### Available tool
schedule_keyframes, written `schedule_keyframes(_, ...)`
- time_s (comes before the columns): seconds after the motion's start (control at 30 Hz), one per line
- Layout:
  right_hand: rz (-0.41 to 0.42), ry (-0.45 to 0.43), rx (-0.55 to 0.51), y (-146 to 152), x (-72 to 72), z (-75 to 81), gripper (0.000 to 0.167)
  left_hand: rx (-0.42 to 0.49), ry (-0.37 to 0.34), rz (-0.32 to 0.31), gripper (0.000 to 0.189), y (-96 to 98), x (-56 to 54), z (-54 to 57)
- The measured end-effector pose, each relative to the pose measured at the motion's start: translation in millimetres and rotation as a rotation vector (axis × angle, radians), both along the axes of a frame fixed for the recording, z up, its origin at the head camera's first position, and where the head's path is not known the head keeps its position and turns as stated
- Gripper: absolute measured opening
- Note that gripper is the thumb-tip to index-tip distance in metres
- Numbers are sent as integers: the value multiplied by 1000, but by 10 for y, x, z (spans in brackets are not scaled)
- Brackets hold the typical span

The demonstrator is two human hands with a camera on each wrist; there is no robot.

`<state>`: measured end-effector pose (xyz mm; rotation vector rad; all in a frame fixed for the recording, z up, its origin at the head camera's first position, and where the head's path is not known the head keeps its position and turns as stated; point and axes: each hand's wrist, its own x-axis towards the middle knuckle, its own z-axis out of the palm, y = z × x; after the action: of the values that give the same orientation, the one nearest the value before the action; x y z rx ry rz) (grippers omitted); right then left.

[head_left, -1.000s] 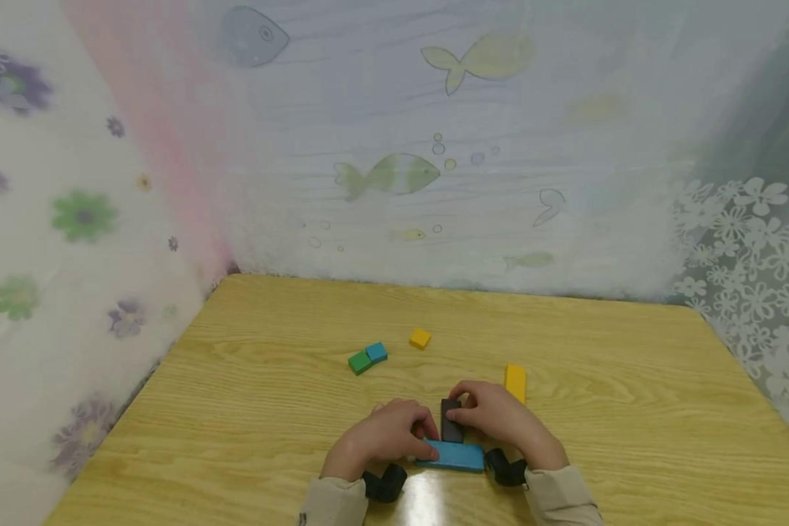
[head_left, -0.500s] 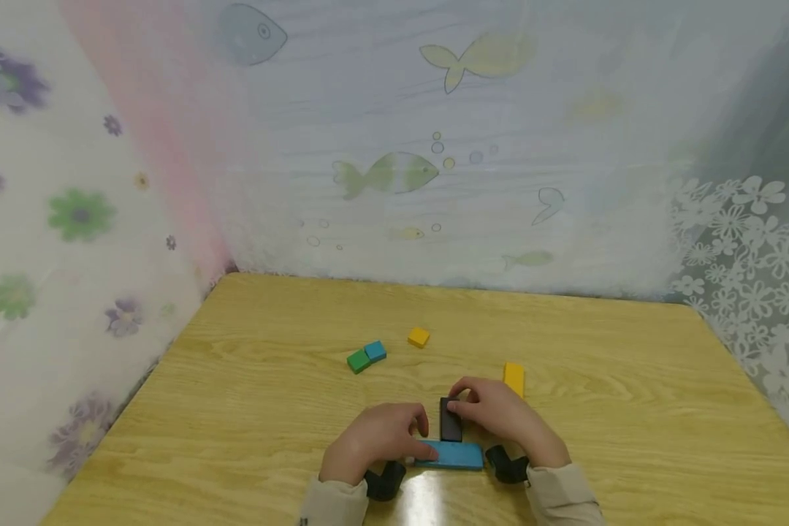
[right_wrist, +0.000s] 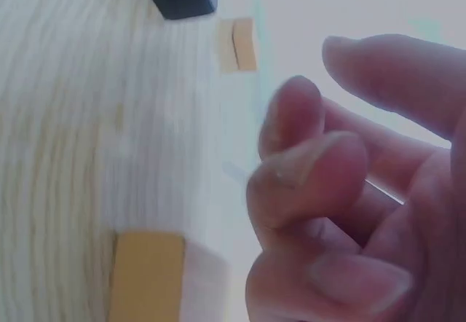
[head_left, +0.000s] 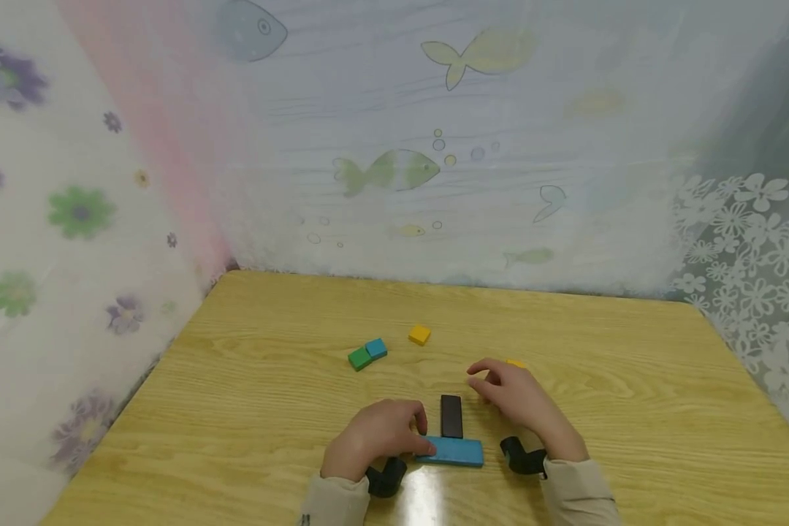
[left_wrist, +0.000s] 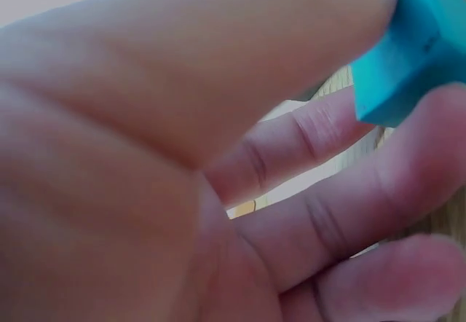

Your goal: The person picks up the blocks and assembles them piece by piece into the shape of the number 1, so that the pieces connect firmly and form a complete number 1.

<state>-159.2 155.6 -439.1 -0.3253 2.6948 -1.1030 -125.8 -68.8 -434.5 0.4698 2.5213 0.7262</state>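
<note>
My left hand (head_left: 378,431) pinches the long blue block (head_left: 460,452) on the table (head_left: 269,314); the black block (head_left: 451,416) lies end-on at its far edge. My right hand (head_left: 522,398), loosely curled and unloaded, partly hides a yellow block (head_left: 516,363).

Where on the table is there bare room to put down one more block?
Three bare patches on the table: between the green block and left edge; between the right hand and right edge; behind the small yellow block, up to the far edge. It is crowded at front centre: the left hand, long blue block and black block are close together.
</note>
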Motion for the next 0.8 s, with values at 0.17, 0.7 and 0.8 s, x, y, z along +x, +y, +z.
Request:
schedule_keyframes(0.17,-71,57,59,83,-21,-15,26,61,-48,16,19,-19,8,-2)
schedule_keyframes(0.7,-208,97,119,409,-65,-19,49,195,-100,1,13,-55,-49,-62)
schedule_keyframes(0.8,-200,97,148,421,-66,-28,49,196,-93,-3,12,-59,-50,-61)
